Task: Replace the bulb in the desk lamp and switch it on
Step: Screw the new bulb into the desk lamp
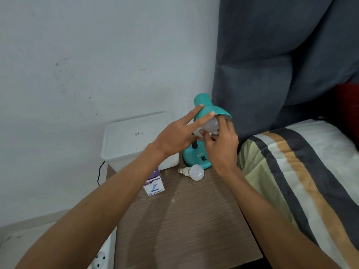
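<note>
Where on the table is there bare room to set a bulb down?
The near half of the table, between the bulb box and the bed-side edge, is bare. The far end is crowded: storage tub, lamp and loose bulb, with both hands at the shade.

A bedroom in a home: a small wooden table (186, 220) stands beside a bed with a striped blanket (303, 171) and a padded grey headboard (272, 55), against a scuffed white wall (87, 55).
</note>
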{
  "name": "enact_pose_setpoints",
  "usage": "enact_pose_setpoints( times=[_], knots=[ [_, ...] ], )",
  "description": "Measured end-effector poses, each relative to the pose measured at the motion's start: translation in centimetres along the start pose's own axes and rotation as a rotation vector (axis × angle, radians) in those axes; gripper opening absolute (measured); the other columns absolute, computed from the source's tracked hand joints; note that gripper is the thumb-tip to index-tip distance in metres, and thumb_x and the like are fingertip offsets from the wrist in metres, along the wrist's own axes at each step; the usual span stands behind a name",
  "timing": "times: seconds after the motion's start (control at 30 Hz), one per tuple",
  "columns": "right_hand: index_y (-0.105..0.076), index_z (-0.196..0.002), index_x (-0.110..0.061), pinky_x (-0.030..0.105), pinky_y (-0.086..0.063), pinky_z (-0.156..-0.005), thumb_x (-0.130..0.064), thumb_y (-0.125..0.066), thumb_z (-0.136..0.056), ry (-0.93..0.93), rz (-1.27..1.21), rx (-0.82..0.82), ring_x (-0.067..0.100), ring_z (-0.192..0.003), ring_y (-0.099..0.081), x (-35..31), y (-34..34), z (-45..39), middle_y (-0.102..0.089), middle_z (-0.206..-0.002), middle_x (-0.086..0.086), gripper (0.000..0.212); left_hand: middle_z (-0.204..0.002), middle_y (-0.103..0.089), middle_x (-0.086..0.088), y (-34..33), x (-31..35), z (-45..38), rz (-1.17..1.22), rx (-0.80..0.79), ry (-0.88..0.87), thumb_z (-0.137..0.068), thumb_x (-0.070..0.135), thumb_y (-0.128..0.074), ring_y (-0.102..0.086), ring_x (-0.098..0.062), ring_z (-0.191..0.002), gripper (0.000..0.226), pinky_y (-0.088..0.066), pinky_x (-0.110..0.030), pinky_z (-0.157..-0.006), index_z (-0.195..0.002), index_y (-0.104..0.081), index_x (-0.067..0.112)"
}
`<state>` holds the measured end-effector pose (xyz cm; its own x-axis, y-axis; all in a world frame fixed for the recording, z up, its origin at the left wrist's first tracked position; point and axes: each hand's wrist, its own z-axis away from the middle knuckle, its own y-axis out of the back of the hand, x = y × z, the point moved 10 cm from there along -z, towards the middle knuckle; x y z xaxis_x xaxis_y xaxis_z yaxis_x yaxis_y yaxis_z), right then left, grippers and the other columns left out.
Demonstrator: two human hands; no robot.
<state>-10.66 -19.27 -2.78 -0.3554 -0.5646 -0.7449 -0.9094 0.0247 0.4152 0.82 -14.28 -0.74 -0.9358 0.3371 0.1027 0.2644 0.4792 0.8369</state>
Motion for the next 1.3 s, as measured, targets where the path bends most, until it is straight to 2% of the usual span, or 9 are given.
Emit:
enact_pose_setpoints(
  times=[0.23,0.5,0.63,0.7,0.77,0.93,1.07,1.2,1.3],
  knots=[
    [-0.053,-0.122,-0.019,0.039,-0.06,-0.078,-0.032,-0.074,-0.088,-0.213,-0.155,-0.015,0.02,-0.086,-0.072,1.6,-0.4,0.0,-0.072,-0.108,0.005,0.042,-0.16,-0.039,-0.023,0.3,0.5,-0.2,0.017,0.057,-0.006,-0.082,0.002,-0.081,-0.042,-0.011,-0.065,0.088,-0.057,-0.033,-0.057,-0.152,-0.032,0.025],
    [-0.054,-0.123,-0.02,0.039,-0.059,-0.082,-0.03,-0.076,-0.087,-0.215,-0.149,-0.062,0.016,-0.092,-0.069,1.3,-0.3,0.1,-0.067,-0.115,0.002,0.044,-0.168,-0.027,-0.012,-0.7,-0.3,0.0,0.026,-0.056,0.098,-0.087,0.004,-0.076,-0.061,-0.023,-0.067,0.093,-0.062,-0.042,-0.063,-0.157,-0.022,0.035],
    [-0.052,-0.136,-0.018,0.041,-0.054,-0.091,-0.029,-0.072,-0.088,-0.164,0.004,-0.097,0.025,-0.107,-0.063,0.0,1.3,0.1,-0.061,-0.123,0.008,0.053,-0.171,-0.019,-0.005,-0.2,-0.4,0.3,0.064,-0.09,0.216,-0.091,0.011,-0.074,-0.068,-0.037,-0.105,0.094,-0.061,-0.05,-0.081,-0.161,-0.018,0.038],
    [-0.057,-0.133,-0.019,0.041,-0.054,-0.091,-0.029,-0.068,-0.091,-0.154,0.056,-0.073,0.025,-0.108,-0.063,-0.5,2.8,0.3,-0.062,-0.125,0.007,0.045,-0.17,-0.022,-0.005,0.7,-0.4,1.0,0.114,-0.067,0.293,-0.092,0.021,-0.074,-0.053,-0.033,-0.136,0.09,-0.055,-0.05,-0.1,-0.163,-0.019,0.031],
    [-0.062,-0.126,-0.02,0.04,-0.054,-0.088,-0.031,-0.065,-0.093,-0.132,0.095,-0.027,0.024,-0.106,-0.064,-1.4,4.4,0.6,-0.065,-0.121,0.004,0.035,-0.167,-0.03,-0.005,2.1,-0.3,2.0,0.127,-0.009,0.343,-0.093,0.028,-0.074,-0.041,-0.026,-0.147,0.089,-0.048,-0.048,-0.111,-0.163,-0.021,0.024],
    [-0.066,-0.116,-0.017,0.032,-0.05,-0.084,-0.023,-0.063,-0.093,0.061,0.084,0.047,0.018,-0.104,-0.061,-6.7,5.6,0.9,-0.068,-0.111,-0.001,0.023,-0.161,-0.042,-0.003,5.7,-2.0,6.0,0.104,0.118,0.56,-0.094,0.04,-0.071,-0.042,-0.021,-0.145,0.084,-0.04,-0.038,-0.114,-0.162,-0.024,0.026],
    [-0.065,-0.116,-0.016,0.033,-0.055,-0.082,-0.021,-0.063,-0.093,0.222,-0.023,-0.066,0.013,-0.095,-0.062,-12.0,1.8,1.1,-0.069,-0.106,-0.002,0.023,-0.152,-0.052,-0.005,9.4,-5.2,10.8,0.145,0.297,0.77,-0.091,0.038,-0.076,-0.05,-0.021,-0.138,0.077,-0.044,-0.043,-0.113,-0.156,-0.039,0.02],
    [-0.062,-0.124,-0.017,0.029,-0.052,-0.088,-0.023,-0.063,-0.094,0.187,-0.039,-0.238,0.012,-0.101,-0.062,-13.9,-4.7,1.1,-0.066,-0.112,0.0,0.031,-0.149,-0.054,-0.005,11.2,-9.2,16.3,0.176,0.35,0.956,-0.089,0.044,-0.077,-0.051,-0.022,-0.137,0.078,-0.04,-0.033,-0.11,-0.154,-0.041,0.021],
    [-0.059,-0.132,-0.016,0.027,-0.046,-0.092,-0.025,-0.062,-0.094,0.088,-0.024,-0.354,0.017,-0.111,-0.061,-12.5,-9.7,1.3,-0.065,-0.122,0.003,0.039,-0.149,-0.053,-0.009,11.7,-12.0,19.8,0.156,0.349,1.054,-0.089,0.045,-0.077,-0.048,-0.027,-0.138,0.078,-0.039,-0.038,-0.112,-0.153,-0.042,0.02]
  ],
)
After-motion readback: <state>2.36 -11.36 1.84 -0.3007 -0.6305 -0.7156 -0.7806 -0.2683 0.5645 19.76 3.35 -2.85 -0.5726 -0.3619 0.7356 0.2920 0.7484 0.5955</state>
